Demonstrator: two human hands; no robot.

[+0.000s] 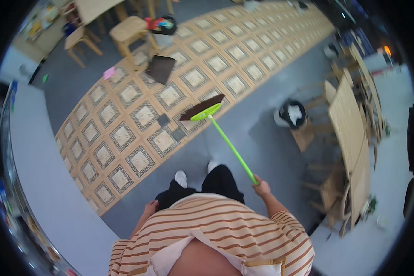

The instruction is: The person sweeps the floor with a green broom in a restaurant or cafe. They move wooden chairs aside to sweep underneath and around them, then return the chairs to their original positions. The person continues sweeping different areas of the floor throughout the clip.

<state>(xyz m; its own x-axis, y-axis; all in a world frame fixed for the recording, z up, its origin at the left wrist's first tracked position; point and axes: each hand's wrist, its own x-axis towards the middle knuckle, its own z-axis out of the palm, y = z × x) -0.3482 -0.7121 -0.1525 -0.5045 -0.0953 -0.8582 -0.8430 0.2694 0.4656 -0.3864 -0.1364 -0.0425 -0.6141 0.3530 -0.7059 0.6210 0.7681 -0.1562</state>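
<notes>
My right hand [262, 187] grips the upper end of a bright green broom handle [232, 148]. The handle slants away ahead of me to a green broom head [206, 112] with dark brown bristles [203, 106], which is over the patterned tile strip [145, 115]. Whether the bristles touch the floor is hard to tell. Low beside my black trousers [220, 183] hangs my left hand [151, 207]; its fingers are partly hidden, and I see nothing held in it. Two dark square patches [164, 120] mark the tiles near the broom head.
Wooden tables [348, 138] with chairs and a black-lined bin [295, 113] stand right. Ahead are a wooden stool [128, 29], a dark brown flat piece [161, 69], a pink scrap [109, 72] and another lined bin [164, 38]. A long white counter [38, 148] runs along the left.
</notes>
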